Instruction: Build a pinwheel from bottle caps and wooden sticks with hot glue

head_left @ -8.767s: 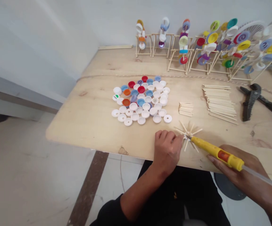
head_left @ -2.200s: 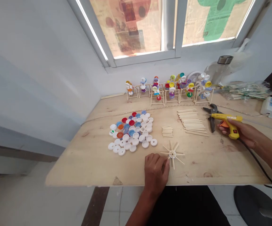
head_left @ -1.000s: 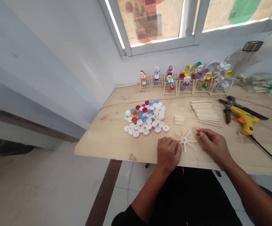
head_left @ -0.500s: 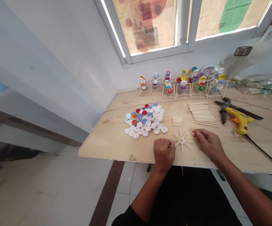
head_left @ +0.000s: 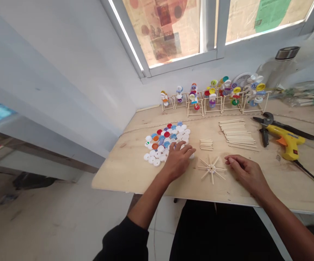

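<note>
My left hand (head_left: 178,159) reaches over the near right edge of a cluster of bottle caps (head_left: 165,142), mostly white with some red, blue and orange ones. Its fingers are stretched out over the caps and hold nothing I can see. A star of wooden sticks glued round a small white hub (head_left: 211,169) lies flat on the plywood table (head_left: 124,166), between my hands. My right hand (head_left: 246,174) rests on the table just right of the star, fingers loosely curled and touching the tip of one spoke.
A short stick bundle (head_left: 206,144) and a longer stick pile (head_left: 237,134) lie behind the star. Black pliers (head_left: 264,125) and a yellow glue gun (head_left: 286,140) with its cord lie at the right. Finished cap-and-stick wheels (head_left: 213,95) line the wall under the window.
My left hand has left the stick star and moved left and forward onto the bottle caps. My right hand has stayed beside the star. Earlier, the glue gun was set down at the right.
</note>
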### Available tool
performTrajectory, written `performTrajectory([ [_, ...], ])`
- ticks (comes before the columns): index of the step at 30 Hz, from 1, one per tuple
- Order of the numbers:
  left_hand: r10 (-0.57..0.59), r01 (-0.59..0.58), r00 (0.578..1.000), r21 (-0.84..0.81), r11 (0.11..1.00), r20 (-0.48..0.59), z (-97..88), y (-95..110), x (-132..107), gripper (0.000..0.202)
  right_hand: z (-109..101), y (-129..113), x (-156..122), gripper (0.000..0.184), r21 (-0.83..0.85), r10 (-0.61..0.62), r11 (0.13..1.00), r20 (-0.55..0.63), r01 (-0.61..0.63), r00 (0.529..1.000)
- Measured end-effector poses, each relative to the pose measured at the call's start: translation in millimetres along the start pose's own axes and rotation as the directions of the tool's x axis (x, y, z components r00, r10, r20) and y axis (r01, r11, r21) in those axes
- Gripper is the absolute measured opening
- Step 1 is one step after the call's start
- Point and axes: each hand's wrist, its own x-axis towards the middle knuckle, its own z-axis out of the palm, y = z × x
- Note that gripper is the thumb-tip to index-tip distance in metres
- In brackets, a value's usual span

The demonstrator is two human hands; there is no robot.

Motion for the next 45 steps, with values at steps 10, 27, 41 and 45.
performTrajectory([
  [10,0.03,-0.031,0.999,-0.041,0.999,-0.02,4.2,-1,7,0.03,0,2,-1,0.032,-0.016,0.001,1.0,0.006,0.0,1.0],
  [27,-0.498,0.037,0.786,-0.776,0.63,-0.367,5.8,116,-60,0.032,-4,-62,-63,0.027,-0.031,-0.192,0.98,0.13,0.197,0.973],
  [41,-0.43,0.139,0.793,-0.559,0.817,-0.432,21.3,102,-59,0.027,-11,-49,-53,0.03,-0.242,-0.29,0.926,0.034,0.29,0.956],
  [45,-0.458,0.259,0.83,-0.506,0.823,-0.319,26.5,91,-49,0.017,-11,-41,-35,0.028,-0.35,-0.434,0.827,0.096,0.439,0.896],
])
